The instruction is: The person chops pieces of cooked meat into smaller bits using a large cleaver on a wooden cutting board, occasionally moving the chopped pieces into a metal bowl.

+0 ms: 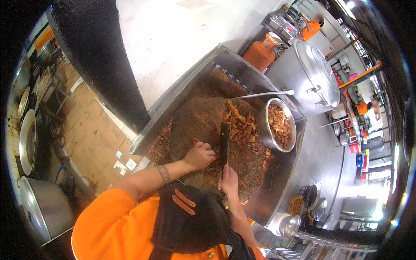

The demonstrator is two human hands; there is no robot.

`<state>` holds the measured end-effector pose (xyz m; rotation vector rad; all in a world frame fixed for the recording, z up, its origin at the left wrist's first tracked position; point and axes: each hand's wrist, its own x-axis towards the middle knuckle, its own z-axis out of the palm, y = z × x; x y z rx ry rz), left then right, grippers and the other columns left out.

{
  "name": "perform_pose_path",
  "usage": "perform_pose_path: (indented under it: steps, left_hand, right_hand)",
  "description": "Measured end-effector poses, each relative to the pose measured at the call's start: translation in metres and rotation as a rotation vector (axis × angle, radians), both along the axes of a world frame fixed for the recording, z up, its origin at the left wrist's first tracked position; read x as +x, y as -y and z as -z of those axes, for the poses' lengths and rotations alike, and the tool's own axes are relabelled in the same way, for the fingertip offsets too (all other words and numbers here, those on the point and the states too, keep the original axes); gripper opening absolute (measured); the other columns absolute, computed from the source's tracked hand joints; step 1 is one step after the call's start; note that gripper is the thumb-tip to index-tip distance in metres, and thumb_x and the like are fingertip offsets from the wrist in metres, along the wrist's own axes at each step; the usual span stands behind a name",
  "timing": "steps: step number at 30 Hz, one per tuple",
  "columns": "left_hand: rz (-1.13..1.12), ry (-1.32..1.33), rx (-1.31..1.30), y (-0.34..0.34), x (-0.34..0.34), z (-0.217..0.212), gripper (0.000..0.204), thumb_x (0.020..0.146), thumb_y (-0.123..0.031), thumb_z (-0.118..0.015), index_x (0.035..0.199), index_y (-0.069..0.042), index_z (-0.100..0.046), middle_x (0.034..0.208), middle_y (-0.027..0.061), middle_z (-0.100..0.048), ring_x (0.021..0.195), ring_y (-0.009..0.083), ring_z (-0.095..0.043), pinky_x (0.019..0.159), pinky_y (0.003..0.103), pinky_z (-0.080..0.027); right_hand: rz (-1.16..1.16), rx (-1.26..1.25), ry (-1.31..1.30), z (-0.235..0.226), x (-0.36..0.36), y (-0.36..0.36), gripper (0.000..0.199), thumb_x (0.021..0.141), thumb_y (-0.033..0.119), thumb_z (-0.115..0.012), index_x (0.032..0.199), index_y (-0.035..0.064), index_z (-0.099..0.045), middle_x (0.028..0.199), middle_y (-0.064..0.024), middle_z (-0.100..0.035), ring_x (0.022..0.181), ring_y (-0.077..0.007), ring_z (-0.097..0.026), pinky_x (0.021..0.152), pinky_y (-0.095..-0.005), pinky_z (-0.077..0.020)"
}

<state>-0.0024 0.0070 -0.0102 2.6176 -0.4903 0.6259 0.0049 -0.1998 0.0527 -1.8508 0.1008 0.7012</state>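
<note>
My right hand is closed round the handle of a dark-bladed cleaver, its blade pointing away from me over a worn round chopping block. Just left of the blade, my left hand rests with curled fingers. A reddish-brown piece of cooked meat sticks out at its far side; the fingers hide the rest. Chopped brown meat is heaped right of the blade, with a longer strip behind it. A round metal bowl at the right holds more chopped meat.
The block sits in a metal-walled tray, crumbs scattered within. A long metal rod lies behind the bowl. Beyond stand a large lidded pot and an orange gas cylinder. Cardboard covers the floor at left. Two people in orange work far off.
</note>
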Motion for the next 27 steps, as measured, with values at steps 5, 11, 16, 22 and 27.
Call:
perform_pose_path:
  steps: [5,11,16,22,27]
  left_hand:
    - [0.001,0.002,-0.056,-0.002,-0.002,-0.004,0.01,0.087,-0.028,-0.073,0.094,-0.023,-0.078,0.101,-0.0099,-0.069,0.104,0.0177,-0.057,0.097,0.041,-0.035]
    - [-0.007,0.064,-0.051,-0.002,-0.005,-0.01,0.008,0.085,-0.026,-0.069,0.085,-0.02,-0.074,0.092,-0.008,-0.067,0.103,0.0184,-0.057,0.095,0.04,-0.037]
    - [0.024,-0.052,0.011,-0.003,-0.001,-0.006,0.01,0.082,-0.027,-0.074,0.087,-0.019,-0.078,0.097,-0.007,-0.069,0.108,0.0184,-0.056,0.099,0.041,-0.036]
    - [0.05,-0.164,0.089,-0.004,-0.003,-0.019,0.03,0.08,-0.023,-0.075,0.109,-0.018,-0.074,0.118,-0.0015,-0.067,0.114,0.0206,-0.056,0.099,0.04,-0.037]
    - [0.473,-0.093,0.246,-0.004,0.036,-0.046,0.071,0.077,-0.018,-0.076,0.144,-0.022,-0.054,0.153,0.0041,-0.048,0.128,0.0252,-0.053,0.106,0.042,-0.041]
  right_hand:
    - [0.019,0.118,0.223,-0.059,-0.006,-0.013,0.044,0.11,0.045,-0.041,0.099,0.0036,-0.052,0.059,-0.0039,-0.05,0.041,-0.0137,-0.048,0.038,-0.0299,-0.0395]
    - [-0.008,0.044,0.256,-0.043,-0.008,-0.015,0.049,0.109,0.049,-0.041,0.094,0.0037,-0.053,0.058,-0.0042,-0.05,0.04,-0.0149,-0.049,0.038,-0.0305,-0.0391]
    - [0.023,0.04,-0.038,0.0,-0.005,-0.013,0.051,0.109,0.049,-0.039,0.09,0.0032,-0.05,0.054,-0.0055,-0.048,0.038,-0.017,-0.048,0.037,-0.0335,-0.0394]
    - [0.13,0.144,-0.033,-0.026,-0.015,0.008,0.051,0.108,0.051,-0.041,0.092,0.0037,-0.051,0.059,-0.005,-0.051,0.041,-0.0153,-0.048,0.038,-0.0332,-0.0414]
    - [0.17,0.167,-0.043,-0.043,-0.025,0.062,0.044,0.11,0.048,-0.039,0.096,0.0076,-0.053,0.06,-0.0028,-0.051,0.042,-0.0136,-0.047,0.039,-0.0304,-0.041]
